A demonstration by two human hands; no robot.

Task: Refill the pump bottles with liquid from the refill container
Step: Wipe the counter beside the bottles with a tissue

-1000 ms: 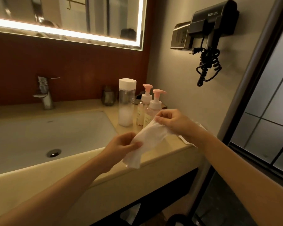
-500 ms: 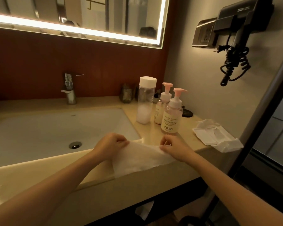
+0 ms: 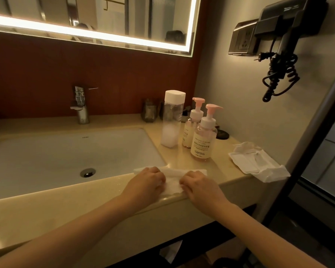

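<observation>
While the left hand (image 3: pixel 146 180) and right hand (image 3: pixel 199 183) pin a wipe (image 3: pixel 172 186) lower centre, fingers curled on it, looks like prep; next up, probably unscrewing a pump bottle (image 3: pixel 202 136).

two pink-topped pump bottles (image 3: pixel 201 139) upright on counter, capped refill container (image 3: pixel 172 118) just beside

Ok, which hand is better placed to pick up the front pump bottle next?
Right, probably. The right hand sits nearly in line with the front pump bottle, bare counter between. The left hand sits nearer the sink and would cross over. Both hold the tissue now.
</observation>
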